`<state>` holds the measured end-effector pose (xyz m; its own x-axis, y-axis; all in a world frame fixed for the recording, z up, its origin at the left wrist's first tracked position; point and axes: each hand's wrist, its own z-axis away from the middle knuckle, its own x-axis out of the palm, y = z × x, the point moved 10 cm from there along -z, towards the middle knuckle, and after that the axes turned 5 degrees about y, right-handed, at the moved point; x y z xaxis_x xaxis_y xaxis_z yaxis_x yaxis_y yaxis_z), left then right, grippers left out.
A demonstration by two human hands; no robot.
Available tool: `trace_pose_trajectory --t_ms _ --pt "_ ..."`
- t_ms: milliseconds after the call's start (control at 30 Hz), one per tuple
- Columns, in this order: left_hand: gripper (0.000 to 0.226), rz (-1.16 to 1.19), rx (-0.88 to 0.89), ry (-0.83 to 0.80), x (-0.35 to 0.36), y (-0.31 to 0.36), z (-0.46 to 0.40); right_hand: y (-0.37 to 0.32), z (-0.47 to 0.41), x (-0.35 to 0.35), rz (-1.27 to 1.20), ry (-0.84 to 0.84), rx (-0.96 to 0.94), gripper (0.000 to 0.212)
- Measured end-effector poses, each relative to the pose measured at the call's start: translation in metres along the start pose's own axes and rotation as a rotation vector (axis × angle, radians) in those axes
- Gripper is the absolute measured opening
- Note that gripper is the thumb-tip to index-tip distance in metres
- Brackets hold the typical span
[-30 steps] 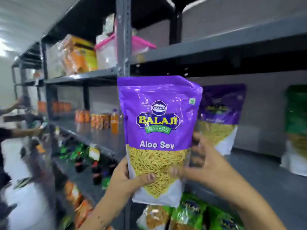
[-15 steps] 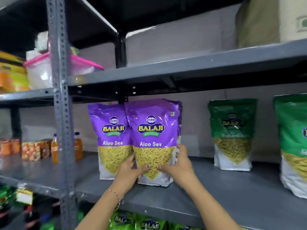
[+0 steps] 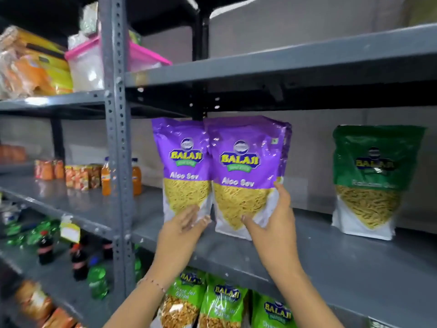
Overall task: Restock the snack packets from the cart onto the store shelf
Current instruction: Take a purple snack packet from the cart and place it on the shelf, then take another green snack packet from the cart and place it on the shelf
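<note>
Two purple Aloo Sev packets stand upright side by side on the grey middle shelf [image 3: 331, 263]. The left purple packet [image 3: 183, 166] stands alone. The right purple packet [image 3: 246, 171] is held at its lower right by my right hand [image 3: 274, 226], thumb on the front and fingers along the side edge. The edge of a third purple packet [image 3: 287, 147] shows behind it. My left hand [image 3: 184, 229] is open, with its spread fingertips against the bottom of the left packet, near the gap between the two.
A green packet [image 3: 376, 181] stands further right on the same shelf. A perforated steel post [image 3: 118, 138] rises just left of my hands. Orange bottles [image 3: 134, 176] stand beyond it. Green packets [image 3: 222, 304] fill the shelf below. The upper shelf [image 3: 283, 65] hangs close overhead.
The purple packet went from in front of my face onto the shelf beside another purple one. My left hand has come off it and spread open; my right hand still holds it.
</note>
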<state>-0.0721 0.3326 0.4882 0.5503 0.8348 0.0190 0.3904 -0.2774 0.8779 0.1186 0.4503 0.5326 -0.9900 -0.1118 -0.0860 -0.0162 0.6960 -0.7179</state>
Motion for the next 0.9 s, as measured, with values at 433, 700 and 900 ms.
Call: trace_pose_trajectory --t_ms 433,700,900 --pt "0.008 -0.121 -0.946 0.741 -0.329 -0.261 0.350 0.038 0.391 0.287 -0.180 -1.318 0.107 0.048" --pt "0.012 -0.035 -1.552 0.780 -0.397 -0.341 0.543 0.132 0.661 0.335 0.224 -2.124 0.054 0.050" --pt "0.051 0.114 -1.577 1.210 -0.423 -0.387 0.594 0.164 0.743 0.338 0.424 -2.264 -0.168 0.060"
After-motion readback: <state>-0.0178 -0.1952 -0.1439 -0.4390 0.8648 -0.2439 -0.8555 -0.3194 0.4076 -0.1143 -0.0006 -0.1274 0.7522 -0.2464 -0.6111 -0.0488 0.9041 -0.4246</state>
